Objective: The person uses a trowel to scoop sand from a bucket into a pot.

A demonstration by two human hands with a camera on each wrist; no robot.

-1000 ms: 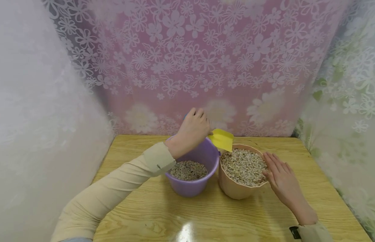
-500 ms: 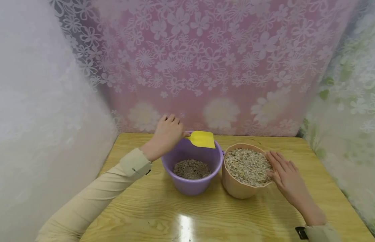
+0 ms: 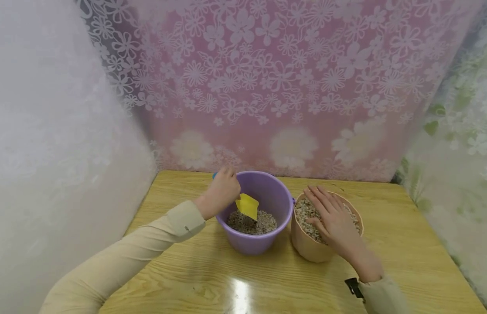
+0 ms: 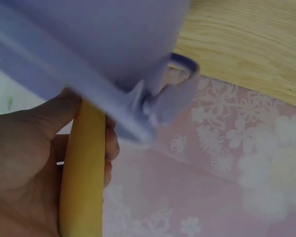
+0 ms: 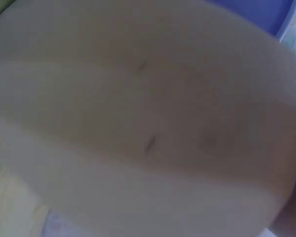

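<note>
My left hand (image 3: 221, 192) grips the handle of a small yellow shovel (image 3: 248, 206), whose blade tilts down inside the purple bucket (image 3: 251, 244). Small gravel (image 3: 263, 223) covers the bucket's bottom, and the blade's tip is close to it. In the left wrist view the fingers wrap the yellow handle (image 4: 83, 173) beside the bucket's rim (image 4: 49, 59). My right hand (image 3: 333, 220) lies with straight fingers over the pale gravel (image 3: 306, 218) in the peach pot (image 3: 306, 248); whether the fingertips press into it is unclear. The pot's wall (image 5: 138, 108) fills the right wrist view.
Bucket and pot stand side by side on a wood-grain table (image 3: 188, 270). A pink floral curtain (image 3: 267, 87) hangs behind the table's back edge. Pale coverings (image 3: 51, 131) rise at the left, with a floral one (image 3: 463, 152) at the right.
The left hand has moved left from beside the peach pot and lowered the shovel into the bucket. The right hand has shifted from the pot's right rim to over its gravel.
</note>
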